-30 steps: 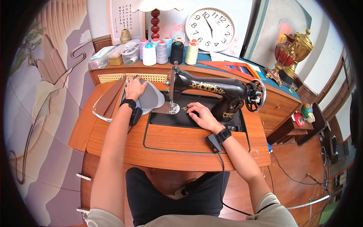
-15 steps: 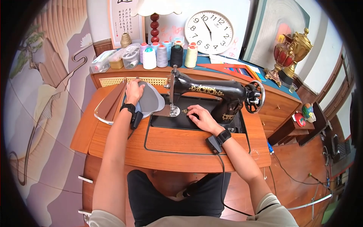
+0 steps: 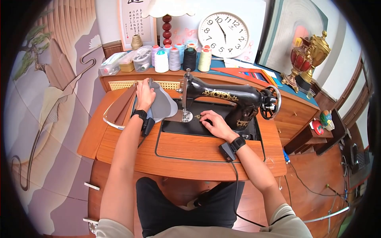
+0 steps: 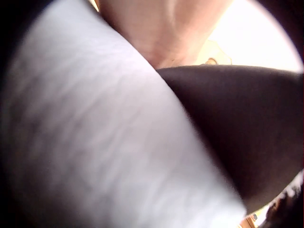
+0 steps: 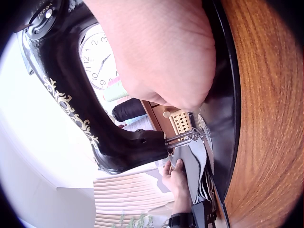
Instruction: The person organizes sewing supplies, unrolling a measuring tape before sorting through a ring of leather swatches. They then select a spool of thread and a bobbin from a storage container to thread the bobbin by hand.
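My left hand (image 3: 145,95) is at the left of the machine, its bent fingers gripping the upper edge of a grey fabric piece (image 3: 164,104). Paler layers show under that piece. Beside it on the left lie brown pieces (image 3: 121,106) with a light border. A whitish wrinkled surface (image 4: 104,133) and a dark brown piece (image 4: 237,118) fill the left wrist view, so the fingertips are hidden there. My right hand (image 3: 216,123) rests loosely curled on the black bed of the sewing machine (image 3: 216,92), right of the needle plate (image 3: 187,116), holding nothing.
Several thread spools (image 3: 174,59) and clear plastic boxes (image 3: 142,59) stand on the cabinet behind, near a round clock (image 3: 224,33). The handwheel (image 3: 270,103) is at the machine's right end. A cable (image 3: 237,190) hangs from the right wrist camera (image 3: 227,152).
The left hand's fingers have drawn together and shifted toward the left upper edge of the grey piece, uncovering more of it. The right hand stays in place. The head view shifts slightly.
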The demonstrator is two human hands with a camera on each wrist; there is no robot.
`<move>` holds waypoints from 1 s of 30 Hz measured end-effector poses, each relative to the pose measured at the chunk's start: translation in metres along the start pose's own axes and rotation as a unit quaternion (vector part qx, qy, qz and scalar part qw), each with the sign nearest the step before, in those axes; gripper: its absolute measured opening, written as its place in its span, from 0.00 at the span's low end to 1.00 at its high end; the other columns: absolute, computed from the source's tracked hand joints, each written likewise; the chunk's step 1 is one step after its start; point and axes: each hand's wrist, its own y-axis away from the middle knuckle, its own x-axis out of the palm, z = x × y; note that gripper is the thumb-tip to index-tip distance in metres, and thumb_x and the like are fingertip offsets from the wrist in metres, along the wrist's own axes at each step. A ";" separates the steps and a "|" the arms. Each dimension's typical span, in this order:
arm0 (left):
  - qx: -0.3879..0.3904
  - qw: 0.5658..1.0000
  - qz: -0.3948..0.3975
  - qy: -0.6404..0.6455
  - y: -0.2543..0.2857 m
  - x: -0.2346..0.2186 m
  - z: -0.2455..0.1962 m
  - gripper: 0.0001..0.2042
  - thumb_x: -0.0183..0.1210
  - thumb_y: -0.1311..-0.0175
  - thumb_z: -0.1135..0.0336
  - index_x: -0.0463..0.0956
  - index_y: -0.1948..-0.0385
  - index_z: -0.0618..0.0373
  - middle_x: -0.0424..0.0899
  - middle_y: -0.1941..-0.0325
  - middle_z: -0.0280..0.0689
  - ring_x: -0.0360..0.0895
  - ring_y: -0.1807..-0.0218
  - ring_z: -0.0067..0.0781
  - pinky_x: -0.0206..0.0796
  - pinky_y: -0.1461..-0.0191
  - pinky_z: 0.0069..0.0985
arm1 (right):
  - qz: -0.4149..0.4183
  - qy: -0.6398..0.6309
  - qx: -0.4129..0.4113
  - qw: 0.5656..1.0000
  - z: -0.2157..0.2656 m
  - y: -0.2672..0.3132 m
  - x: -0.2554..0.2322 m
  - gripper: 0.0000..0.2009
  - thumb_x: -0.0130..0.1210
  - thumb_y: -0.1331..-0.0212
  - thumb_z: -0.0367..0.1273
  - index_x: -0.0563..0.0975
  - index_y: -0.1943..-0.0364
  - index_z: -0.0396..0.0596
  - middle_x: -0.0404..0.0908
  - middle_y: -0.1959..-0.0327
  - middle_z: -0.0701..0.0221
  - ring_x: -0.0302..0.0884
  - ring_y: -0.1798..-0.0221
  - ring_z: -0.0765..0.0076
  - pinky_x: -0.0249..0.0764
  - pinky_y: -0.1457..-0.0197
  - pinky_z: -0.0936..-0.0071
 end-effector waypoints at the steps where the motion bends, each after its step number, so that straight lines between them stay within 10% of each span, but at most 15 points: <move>1: 0.004 1.000 0.002 -0.002 -0.001 0.001 0.001 0.22 0.60 0.47 0.73 0.70 0.47 0.59 0.71 0.48 0.51 0.67 0.43 0.53 0.59 0.39 0.41 | 0.000 0.000 0.000 1.000 -0.001 0.000 0.000 0.07 0.53 0.43 0.27 0.78 0.62 0.42 0.73 0.46 0.61 0.71 0.42 0.53 0.67 0.39 0.65; 14: -0.005 0.997 0.031 -0.069 -0.001 -0.007 -0.011 0.25 0.65 0.48 0.59 0.72 0.49 0.62 0.73 0.53 0.53 0.68 0.45 0.53 0.63 0.43 0.41 | 0.006 0.003 -0.007 1.000 0.005 0.000 -0.002 0.07 0.51 0.41 0.29 0.77 0.62 0.42 0.72 0.46 0.60 0.70 0.44 0.51 0.68 0.42 0.63; 30: -0.008 0.998 0.061 -0.007 0.002 -0.006 -0.009 0.22 0.63 0.46 0.66 0.65 0.50 0.52 0.67 0.43 0.48 0.66 0.41 0.50 0.55 0.41 0.48 | 0.007 0.007 -0.013 1.000 0.003 0.000 -0.002 0.07 0.52 0.41 0.29 0.76 0.62 0.42 0.72 0.45 0.59 0.70 0.43 0.50 0.67 0.41 0.63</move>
